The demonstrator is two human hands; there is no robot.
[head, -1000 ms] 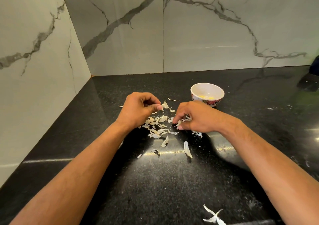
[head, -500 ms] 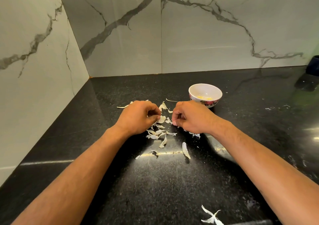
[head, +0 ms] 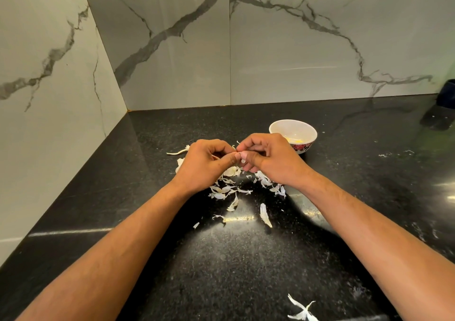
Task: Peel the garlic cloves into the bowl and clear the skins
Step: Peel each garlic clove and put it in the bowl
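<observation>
Left hand [head: 204, 165] and right hand [head: 268, 159] meet fingertip to fingertip, curled, pinching a small garlic clove [head: 242, 160] just above the skins [head: 229, 190], bowl [head: 293, 133] beyond; clove probably firm, slippery, its skin papery—best gripped at the tip.

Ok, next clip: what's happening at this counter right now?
A person is peeling garlic over a black counter. The left hand and right hand meet fingertip to fingertip, pinching something small and pale between them, probably a clove. Loose skins lie scattered under and in front of the hands, with one more scrap near the front edge. The bowl sits just behind the right hand with something yellowish inside.
</observation>
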